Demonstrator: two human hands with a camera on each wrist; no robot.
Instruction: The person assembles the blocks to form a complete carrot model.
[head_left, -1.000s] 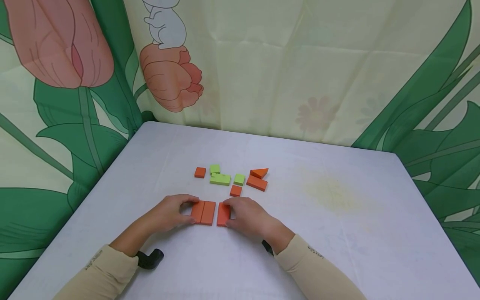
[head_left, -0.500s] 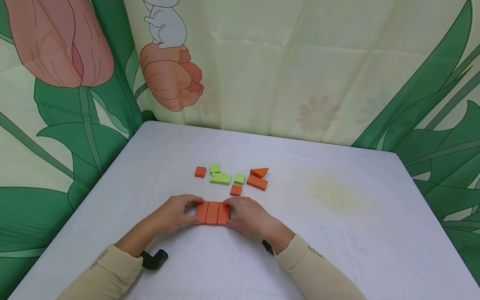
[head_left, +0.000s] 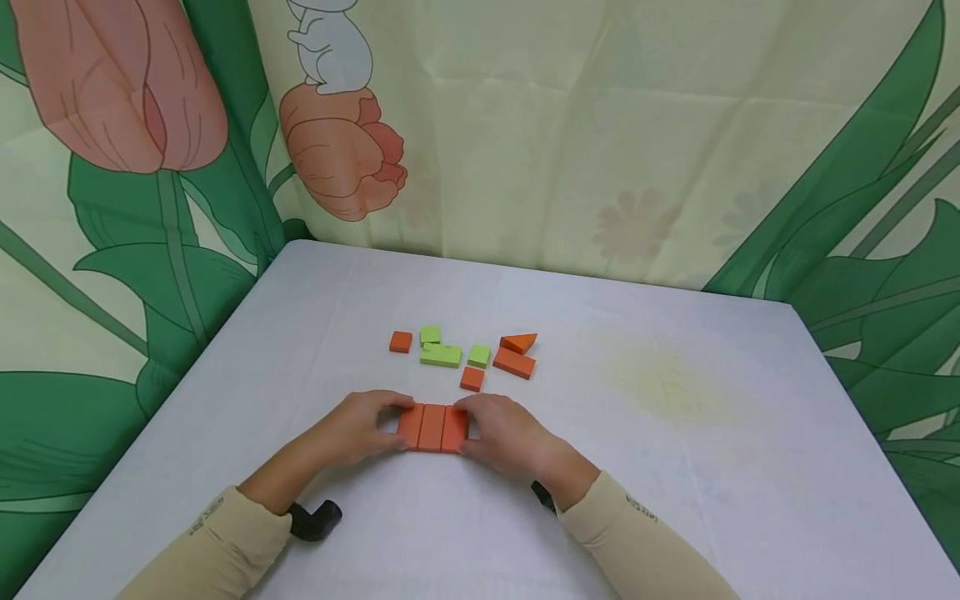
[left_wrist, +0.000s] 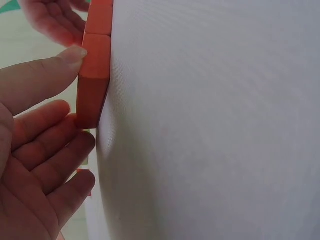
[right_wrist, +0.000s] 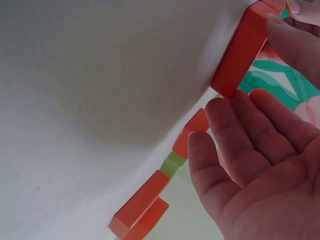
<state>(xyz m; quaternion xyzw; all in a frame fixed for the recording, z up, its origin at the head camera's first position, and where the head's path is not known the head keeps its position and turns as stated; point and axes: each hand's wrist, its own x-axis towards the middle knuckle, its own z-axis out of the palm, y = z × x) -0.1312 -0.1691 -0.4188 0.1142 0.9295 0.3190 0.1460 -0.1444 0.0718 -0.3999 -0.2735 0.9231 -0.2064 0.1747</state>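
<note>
Three flat orange-red blocks lie side by side on the white table, touching along their long edges. My left hand [head_left: 356,429] pinches the left block [head_left: 409,427] by its near and far ends, thumb on the near side. My right hand [head_left: 506,433] grips the right block [head_left: 454,430] the same way. Between them sits the middle block [head_left: 431,428], touched by neither hand as far as I can see. In the left wrist view the thumb presses the end of the left block [left_wrist: 95,65]. The right wrist view shows the right block [right_wrist: 242,50] at the fingertips.
Beyond the hands lie loose blocks: a small orange square [head_left: 401,342], a green piece [head_left: 440,356], a green square [head_left: 478,357], another orange square [head_left: 472,379], an orange bar [head_left: 514,363] and an orange triangle [head_left: 519,342]. A printed curtain [head_left: 525,142] hangs behind the table [head_left: 675,467].
My left hand has slid its two blocks rightward against the right block, closing the gap. Since then the whole row and both hands have shifted slightly right.
</note>
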